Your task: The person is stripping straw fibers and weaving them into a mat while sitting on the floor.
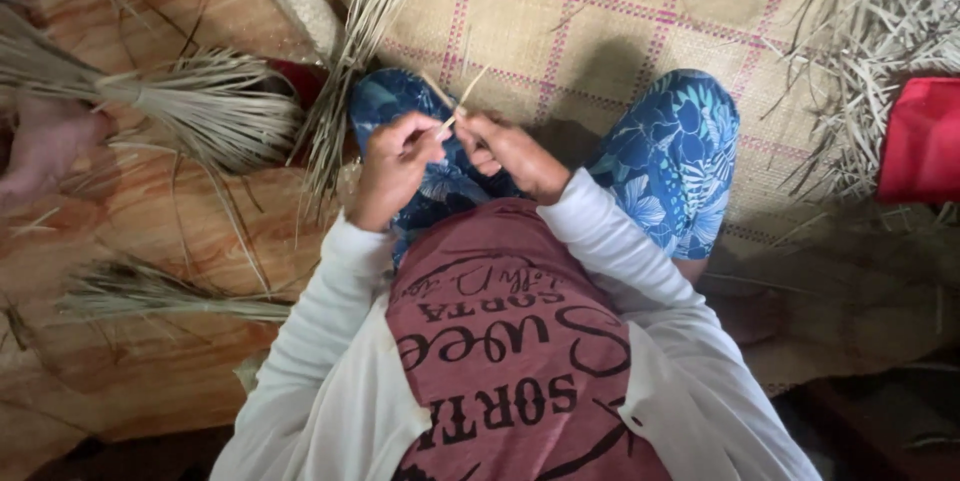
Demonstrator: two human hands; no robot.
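Strips in hands: two thin pale straw strips (455, 101), crossing in a V above the lap
Left hand (392, 169): pinching the strips at its fingertips, wrist bending inward
Right hand (512, 153): gripping the same strips, meeting the left over the knees
Straw bundles: three lying on the floor (200, 211) at left; the nearest bundle (200, 106) is fanning out
Mat: one woven mat (600, 21) lying under the legs
Red cloth: one red cloth (920, 141) sitting at far right

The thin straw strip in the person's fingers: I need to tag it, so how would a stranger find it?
Start at the woven mat with pink lines, then drop to the blue flowered knees. Above the lap, the left hand and right hand pinch one pale strip. Unlike the bundles lying loose nearby, it is single and held.
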